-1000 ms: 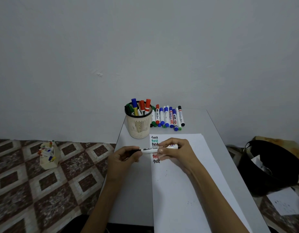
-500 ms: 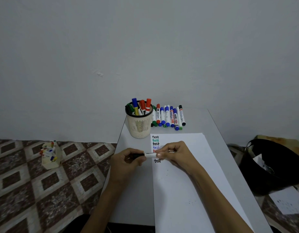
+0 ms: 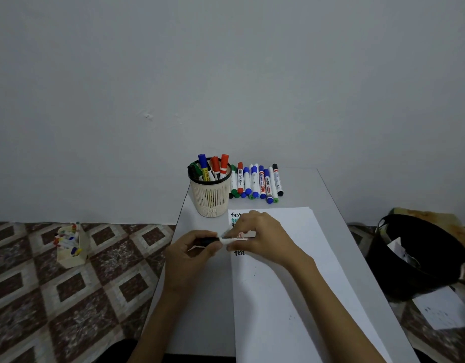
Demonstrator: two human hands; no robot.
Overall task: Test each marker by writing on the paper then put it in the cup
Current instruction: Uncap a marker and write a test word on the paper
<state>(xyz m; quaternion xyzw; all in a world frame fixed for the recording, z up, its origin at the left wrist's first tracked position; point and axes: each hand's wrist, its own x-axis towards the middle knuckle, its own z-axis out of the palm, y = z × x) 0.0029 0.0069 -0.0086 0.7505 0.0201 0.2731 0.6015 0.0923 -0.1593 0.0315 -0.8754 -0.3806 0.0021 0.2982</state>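
hold: left hand pinches black cap, right hand grips white plastic marker, just before cream mesh cup | risk: cap seats crooked, ink smears

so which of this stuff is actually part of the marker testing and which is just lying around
Part of the job: held marker, in left hand and right hand; paper; cup; row of markers.
Just lying about: black bin; small floor box; loose floor sheet.

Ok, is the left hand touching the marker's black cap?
Touching. The head view shows the left hand pinching the black cap of the marker, fingers curled around it.
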